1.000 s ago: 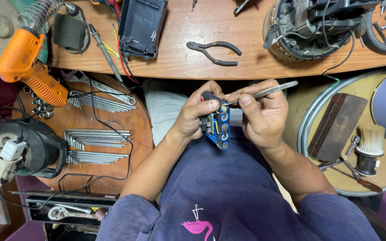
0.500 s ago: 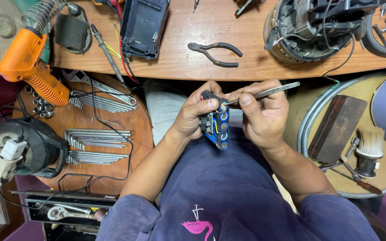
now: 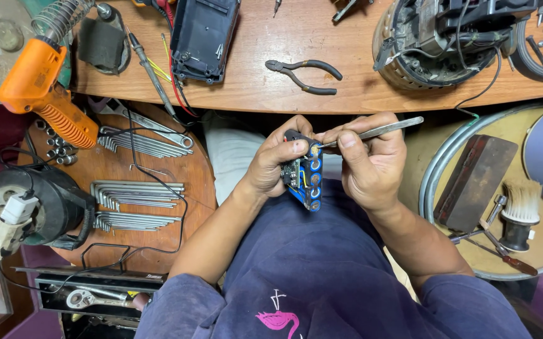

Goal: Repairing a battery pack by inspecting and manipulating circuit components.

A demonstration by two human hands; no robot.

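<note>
A blue battery pack [image 3: 306, 176] was gripped in the left hand [image 3: 273, 164] just off the bench's [image 3: 347, 88] near edge; metal tweezers [image 3: 378, 130], pinched by right hand [image 3: 372, 166] fingers, touched its top.

Workbench [image 3: 359, 88] at 12 o'clock: bare wood, matt, scuffed. Pliers [image 3: 306, 75] on it: dark matt handles. Tweezers [image 3: 378, 130] in the right hand [image 3: 372, 166]: bright smooth metal. Battery pack [image 3: 306, 176] in the left hand [image 3: 274, 166]: glossy blue wrap, metal end caps. Hot-air gun [image 3: 39, 88] at 10 o'clock: orange plastic, ribbed grip. Hex keys [image 3: 136, 194] at 9 o'clock: dull metal. Shirt [image 3: 322, 276]: matt blue cloth.
</note>
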